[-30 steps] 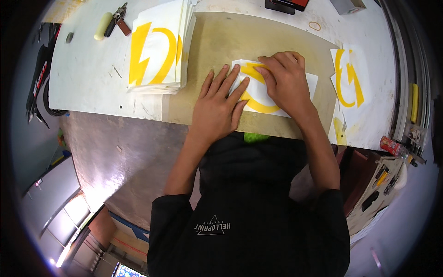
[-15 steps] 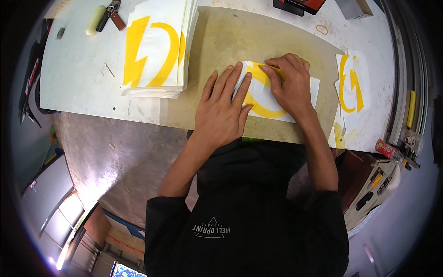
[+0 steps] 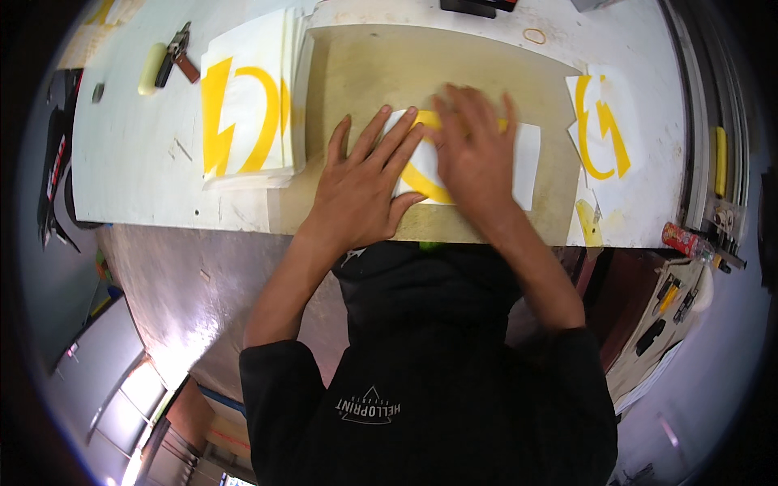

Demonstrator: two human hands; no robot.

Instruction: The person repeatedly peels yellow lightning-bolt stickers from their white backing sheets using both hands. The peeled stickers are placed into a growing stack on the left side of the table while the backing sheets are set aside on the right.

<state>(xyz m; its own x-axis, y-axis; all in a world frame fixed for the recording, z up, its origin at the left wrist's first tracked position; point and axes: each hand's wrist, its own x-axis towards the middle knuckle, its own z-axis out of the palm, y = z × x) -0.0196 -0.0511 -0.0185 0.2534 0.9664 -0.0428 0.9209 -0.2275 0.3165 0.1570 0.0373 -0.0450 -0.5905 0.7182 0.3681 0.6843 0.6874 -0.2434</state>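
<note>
Far to the left of our hands, at the edge of the white worktable (image 3: 138, 170), we see a pale cylindrical handle (image 3: 151, 68) and a small dark hand tool with a brown grip (image 3: 174, 55) lying just beside each other. Nearer to us, but still well left of the left hand, sits a thick stack of white sheets printed with curved yellow shapes (image 3: 243, 113), its right edge touching the tan rectangular work board (image 3: 389, 69).

Our left hand (image 3: 361, 186) lies flat and open, fingers spread — it grips nothing, only presses down on the left end of the white rectangular sheet bearing a yellow curved shape (image 3: 525, 166). That sheet rests on the tan board close to its near edge, directly under both palms. Our right hand (image 3: 474, 154) lies just beside the left one, also flat with fingers extended, covering the middle of the same sheet; the sheet's right end shows bare past it.

Right of the right hand and well apart from it, a loose white sheet with a yellow curved figure (image 3: 604, 121) lies on the table — and farther right, by the table edge, a small red cylindrical can (image 3: 682, 240).
</note>
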